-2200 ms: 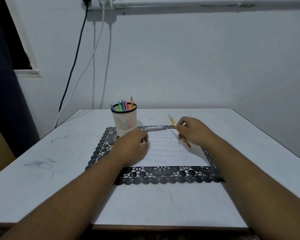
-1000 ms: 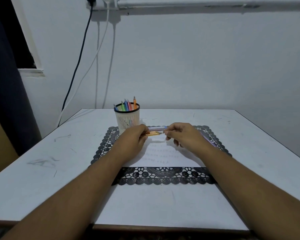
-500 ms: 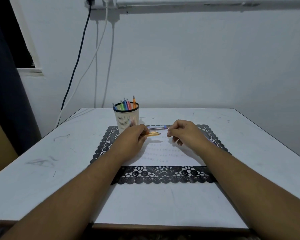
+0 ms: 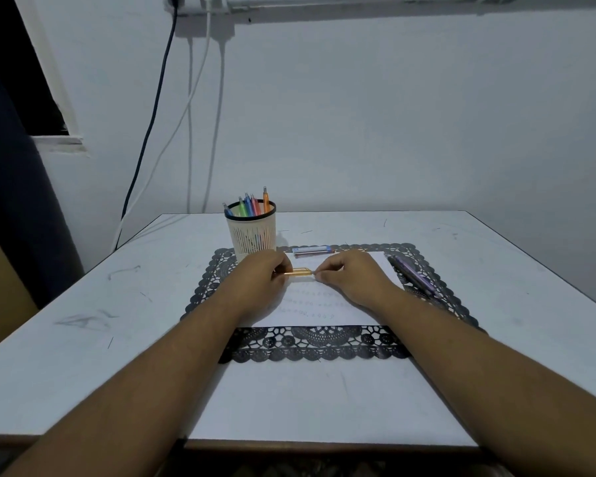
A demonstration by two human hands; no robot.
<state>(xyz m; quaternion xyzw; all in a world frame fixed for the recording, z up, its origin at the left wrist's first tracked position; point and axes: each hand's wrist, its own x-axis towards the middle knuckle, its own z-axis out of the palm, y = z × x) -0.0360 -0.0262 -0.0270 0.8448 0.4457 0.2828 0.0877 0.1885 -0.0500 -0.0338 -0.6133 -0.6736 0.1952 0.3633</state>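
While the white tabletop (image 4: 83, 373) fills most of the view, the action is all on the black lace mat (image 4: 317, 346) in the middle of it. On the mat lies a sheet of paper (image 4: 324, 316) with a few rows of faint marks, way too small to read. The left hand (image 4: 258, 284) and right hand (image 4: 351, 277) reach in from the near edge and meet over the far half of the paper, knuckles up.

Just behind the left hand, at the mat's far left corner, stands a pale slotted cup (image 4: 252, 235) with a dark rim, stuffed with coloured pens (image 4: 250, 205). A purple pen (image 4: 413, 277) lies slanted on the mat, just off the paper's right edge. A small blue case (image 4: 312, 250) lies flat at the paper's far edge, just beyond the hands.

Smallest bit: the orange pen (image 4: 298, 273), held level between the two hands over the paper. Left fingers (image 4: 280, 268) pinch one end, right fingers (image 4: 324, 276) pinch the other, both curled on it. Can't tell if it touches the sheet.
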